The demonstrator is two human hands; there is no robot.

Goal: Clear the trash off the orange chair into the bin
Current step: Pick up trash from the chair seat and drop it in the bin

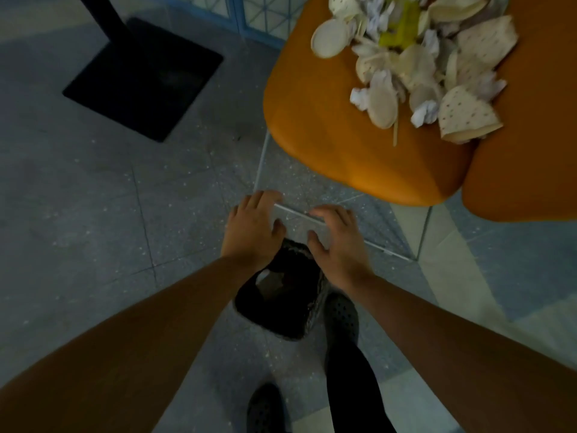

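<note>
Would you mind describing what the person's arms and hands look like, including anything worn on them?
Both forearms are bare up to the edge of the frame, with no sleeves in view. The left hand and right hand wear no gloves, and no rings, watch or bracelet show at either wrist, though the picture is dim and a little blurred.

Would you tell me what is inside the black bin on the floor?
The bin looks dark and mostly empty, with one pale scrap visible; the left hand and right hand hide its far rim.
</note>
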